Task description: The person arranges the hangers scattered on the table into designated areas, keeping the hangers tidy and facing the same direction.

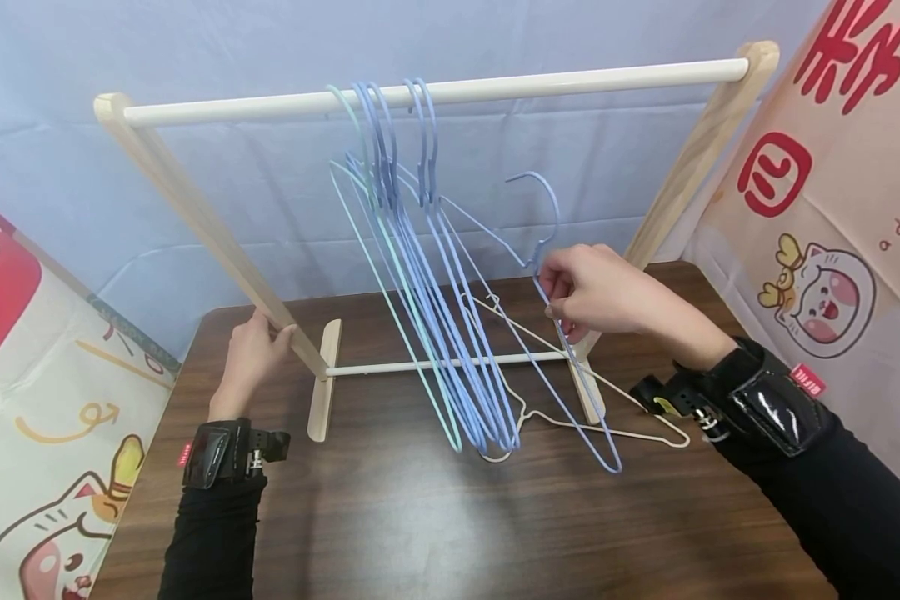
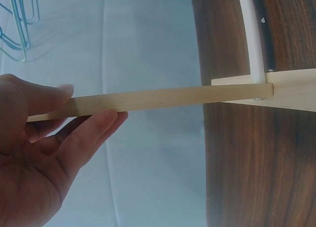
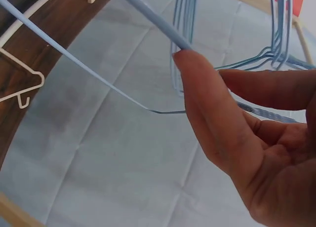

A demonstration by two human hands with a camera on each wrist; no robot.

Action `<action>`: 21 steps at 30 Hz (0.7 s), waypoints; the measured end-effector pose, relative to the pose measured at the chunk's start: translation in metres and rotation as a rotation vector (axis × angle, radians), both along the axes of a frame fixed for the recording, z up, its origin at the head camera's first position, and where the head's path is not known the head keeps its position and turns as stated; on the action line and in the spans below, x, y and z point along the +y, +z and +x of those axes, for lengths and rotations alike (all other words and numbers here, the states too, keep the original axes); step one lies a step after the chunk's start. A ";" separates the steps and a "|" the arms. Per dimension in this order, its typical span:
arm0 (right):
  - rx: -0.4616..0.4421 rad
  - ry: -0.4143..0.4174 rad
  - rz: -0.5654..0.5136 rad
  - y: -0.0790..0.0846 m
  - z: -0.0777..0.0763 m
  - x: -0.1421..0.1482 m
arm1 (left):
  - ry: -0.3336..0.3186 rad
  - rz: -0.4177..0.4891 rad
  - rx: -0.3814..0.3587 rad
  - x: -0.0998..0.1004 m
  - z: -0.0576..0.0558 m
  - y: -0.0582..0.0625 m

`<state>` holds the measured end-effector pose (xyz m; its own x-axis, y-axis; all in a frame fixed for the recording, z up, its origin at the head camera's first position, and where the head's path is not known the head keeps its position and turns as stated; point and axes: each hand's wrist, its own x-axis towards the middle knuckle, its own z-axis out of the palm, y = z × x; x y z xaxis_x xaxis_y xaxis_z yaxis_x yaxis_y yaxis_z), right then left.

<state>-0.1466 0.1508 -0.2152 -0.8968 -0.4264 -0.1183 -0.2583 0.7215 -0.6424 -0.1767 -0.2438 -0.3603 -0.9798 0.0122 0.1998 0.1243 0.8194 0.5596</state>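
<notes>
A wooden garment rack (image 1: pixel 585 81) with a white top bar stands on the table. My left hand (image 1: pixel 249 358) grips its left post (image 2: pixel 163 96) between thumb and fingers, low down near the foot. With thumb and fingers my right hand (image 1: pixel 600 292) pinches a blue wire hanger (image 1: pixel 546 200) near its neck. That hanger's hook is off the bar, below it and right of the hung ones. Several blue hangers (image 1: pixel 420 292) and a mint green hanger (image 1: pixel 356 217) hang bunched left of the middle of the bar.
Cream hangers (image 1: pixel 637 435) lie on the brown table (image 1: pixel 390 525) behind and below the held hanger. A white lower bar (image 1: pixel 375 368) joins the rack's feet. Light blue cloth (image 1: pixel 255 50) hangs behind, with printed cloths at both sides.
</notes>
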 end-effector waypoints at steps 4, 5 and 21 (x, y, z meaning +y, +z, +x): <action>0.020 0.029 0.023 0.009 0.002 -0.006 | 0.001 -0.001 0.002 0.000 0.001 0.000; 0.024 0.034 0.027 0.011 0.002 -0.008 | 0.002 -0.002 0.003 0.000 0.001 0.000; 0.061 0.032 0.058 0.042 0.010 -0.027 | 0.000 0.000 0.006 -0.001 0.002 0.001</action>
